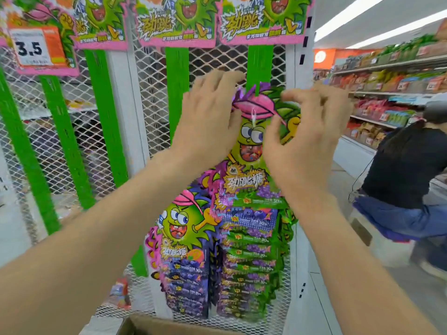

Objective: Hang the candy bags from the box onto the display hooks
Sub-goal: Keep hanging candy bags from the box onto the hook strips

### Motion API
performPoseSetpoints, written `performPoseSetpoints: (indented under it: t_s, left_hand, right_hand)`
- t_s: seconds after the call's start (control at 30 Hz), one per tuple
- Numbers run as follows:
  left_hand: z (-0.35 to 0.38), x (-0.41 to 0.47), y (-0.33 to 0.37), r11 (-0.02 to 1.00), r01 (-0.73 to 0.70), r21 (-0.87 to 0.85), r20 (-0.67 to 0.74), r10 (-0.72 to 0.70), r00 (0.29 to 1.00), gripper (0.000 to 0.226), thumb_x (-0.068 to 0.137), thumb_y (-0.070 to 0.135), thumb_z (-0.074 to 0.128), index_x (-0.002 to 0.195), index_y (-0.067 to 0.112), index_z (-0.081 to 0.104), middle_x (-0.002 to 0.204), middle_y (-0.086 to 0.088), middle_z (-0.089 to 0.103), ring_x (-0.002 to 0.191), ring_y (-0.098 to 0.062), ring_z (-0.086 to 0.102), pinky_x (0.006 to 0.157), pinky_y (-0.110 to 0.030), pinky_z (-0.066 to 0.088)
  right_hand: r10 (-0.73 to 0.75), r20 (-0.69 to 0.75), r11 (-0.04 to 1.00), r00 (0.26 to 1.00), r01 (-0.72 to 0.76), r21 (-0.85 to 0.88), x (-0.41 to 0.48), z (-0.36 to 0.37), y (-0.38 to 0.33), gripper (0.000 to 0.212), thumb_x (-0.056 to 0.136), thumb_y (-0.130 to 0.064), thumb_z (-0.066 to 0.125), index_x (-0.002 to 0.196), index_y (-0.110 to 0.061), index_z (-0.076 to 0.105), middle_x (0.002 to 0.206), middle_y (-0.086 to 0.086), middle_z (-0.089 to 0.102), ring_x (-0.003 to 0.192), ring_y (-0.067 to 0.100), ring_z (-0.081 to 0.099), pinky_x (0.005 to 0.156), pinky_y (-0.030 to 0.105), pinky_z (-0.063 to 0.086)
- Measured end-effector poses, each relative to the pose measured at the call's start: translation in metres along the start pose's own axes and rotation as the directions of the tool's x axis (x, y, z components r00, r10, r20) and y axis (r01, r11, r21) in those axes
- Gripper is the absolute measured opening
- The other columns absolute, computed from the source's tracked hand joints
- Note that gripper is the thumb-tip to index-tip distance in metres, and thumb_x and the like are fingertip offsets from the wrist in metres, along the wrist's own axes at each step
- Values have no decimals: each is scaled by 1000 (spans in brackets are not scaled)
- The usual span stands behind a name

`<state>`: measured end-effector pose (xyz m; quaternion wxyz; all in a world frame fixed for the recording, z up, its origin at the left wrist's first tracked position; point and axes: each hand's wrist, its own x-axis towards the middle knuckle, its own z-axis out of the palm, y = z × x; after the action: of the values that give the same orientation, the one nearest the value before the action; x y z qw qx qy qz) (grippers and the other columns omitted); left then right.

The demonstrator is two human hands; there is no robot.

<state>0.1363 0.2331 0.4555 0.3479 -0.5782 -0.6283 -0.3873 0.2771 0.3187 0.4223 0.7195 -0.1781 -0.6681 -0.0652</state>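
- Far left, high up: price tag [36, 48] reading 3.5, over pink candy headers on a white mesh rack [157, 97].
- Bottom edge, left of centre: open cardboard box [169, 327], only its rim showing.
- Left hand [212, 117]: fingers spread, nearly straight, thumb touching the candy bag's left edge.
- Centre: candy bag [252, 146], green cartoon fruit, top against a green strip [260, 61], above more hanging bags [188, 262].
- Right hand [307, 131]: fingers curled over the bag's upper right edge, thumb on its front, pinching.
- Far right: person [406, 170] bending beside stocked shelves [387, 88].
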Motion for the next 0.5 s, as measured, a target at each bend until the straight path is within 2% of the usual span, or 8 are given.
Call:
performPoseSetpoints:
  t_s: [0.07, 0.1, 0.17, 0.23, 0.3, 0.37, 0.43, 0.5]
  left_hand:
    - [-2, -35, 0, 996, -89, 32, -17, 89, 996, 38, 90, 11, 62, 127, 17, 66, 125, -5, 62, 118, -31, 55, 94, -50, 45]
    - [-3, -56, -5, 991, -133, 13, 19, 133, 991, 30, 90, 9, 60, 118, 16, 69, 116, -6, 63, 111, -31, 57, 89, -51, 46]
    - [-4, -104, -17, 988, -150, -40, 197, 154, 968, 21, 88, 7, 57, 103, 15, 69, 100, -4, 63, 96, -31, 59, 79, -50, 48]
    - [-1, -162, -37, 994, -61, -91, 443, 95, 891, 14, 81, 7, 55, 89, 15, 64, 87, -2, 58, 83, -31, 58, 68, -48, 50]
    - [2, -211, -51, 997, 62, -56, 659, -10, 752, 10, 76, 12, 54, 82, 17, 61, 78, -2, 59, 76, -33, 59, 64, -47, 51]
    - [12, -271, -70, 989, 143, 45, 857, -111, 503, 19, 76, 23, 52, 86, 19, 68, 80, -3, 69, 80, -34, 66, 68, -42, 55]
    - [27, -332, -87, 971, 205, 121, 941, -178, 287, 14, 82, 35, 58, 83, 25, 68, 79, 3, 70, 82, -28, 70, 71, -37, 57]
    - [42, -378, -96, 943, 295, 154, 964, -209, 166, 14, 88, 40, 62, 78, 30, 62, 79, 4, 66, 85, -29, 73, 74, -40, 59]
  right_hand:
    - [-70, 142, 983, 987, 44, 176, -34, -8, -14, 15, 83, -2, 65, 96, -6, 71, 96, 10, 65, 94, 30, 60, 86, 39, 49]
    - [-74, 254, 966, 964, 7, 258, -55, -12, -22, 13, 82, -1, 63, 89, -7, 71, 87, 6, 66, 85, 28, 62, 77, 41, 51]
    - [-49, 518, 940, 854, -136, 314, -93, -18, -36, 10, 79, -6, 62, 80, -14, 68, 71, -3, 63, 66, 21, 59, 62, 40, 51]
    - [-15, 807, 927, 590, -294, 232, -135, -19, -43, 14, 80, -12, 59, 77, -24, 65, 61, -8, 60, 55, 16, 56, 56, 37, 51]
    - [-51, 968, 930, 247, -341, 136, -172, -16, -44, 16, 84, -15, 58, 80, -27, 69, 60, -9, 62, 54, 14, 59, 58, 35, 53]
    - [-102, 994, 956, -37, -279, 88, -219, -12, -50, 18, 86, -16, 60, 90, -24, 75, 64, -12, 61, 62, 14, 62, 67, 35, 58]
    - [-114, 954, 979, -276, -197, 60, -266, -11, -56, 18, 88, -16, 60, 96, -22, 76, 66, -15, 55, 68, 18, 58, 73, 33, 57]
    - [-114, 885, 993, -452, -78, 88, -310, -9, -60, 12, 87, -18, 58, 88, -17, 71, 69, -5, 57, 72, 28, 59, 69, 35, 56]
